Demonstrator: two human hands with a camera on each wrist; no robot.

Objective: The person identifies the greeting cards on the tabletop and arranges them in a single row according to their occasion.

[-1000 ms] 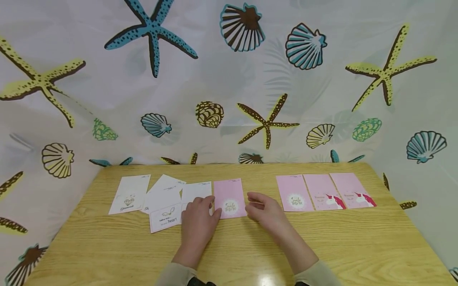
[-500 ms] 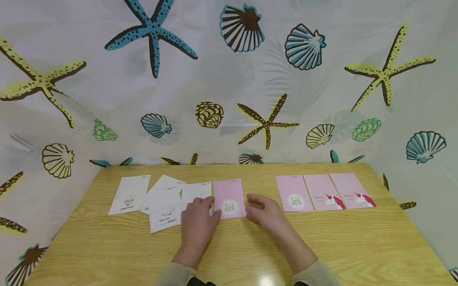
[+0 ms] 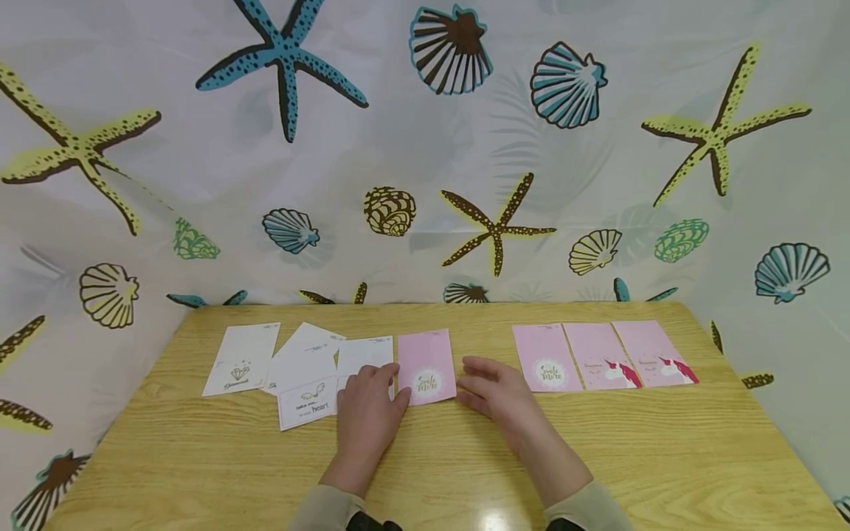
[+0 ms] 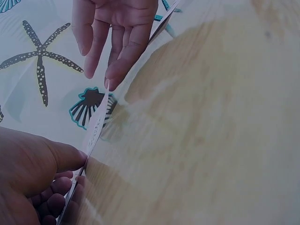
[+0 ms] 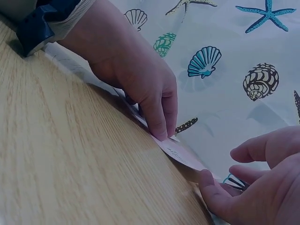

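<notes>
A pink "Smile More" card (image 3: pixel 425 361) lies between my two hands, its right side bowed a little off the table. My left hand (image 3: pixel 368 409) rests over a white card (image 3: pixel 365 352), its thumb and forefinger tips pressing at the pink card's left edge. My right hand (image 3: pixel 501 398) pinches the pink card's right edge, thumb in front; its other fingers are loosely bent. In the left wrist view the raised pink card (image 4: pixel 97 123) curves up from my left thumb. The right wrist view shows my right thumb (image 5: pixel 211 185) at the card's end.
Left stand several white cards, including a diamond card (image 3: pixel 242 360), a tilted card (image 3: pixel 302 361) and a winged heart card (image 3: pixel 308 403). Right are another pink "Smile More" card (image 3: pixel 546 359) and two unicorn cards (image 3: pixel 600 356). A patterned sheet (image 3: pixel 372 147) hangs behind the wooden table (image 3: pixel 199 457).
The pink card's right side has risen slightly at my right hand, whose fingers have shifted a little. My left hand stays in the same place; the other cards have not moved.
</notes>
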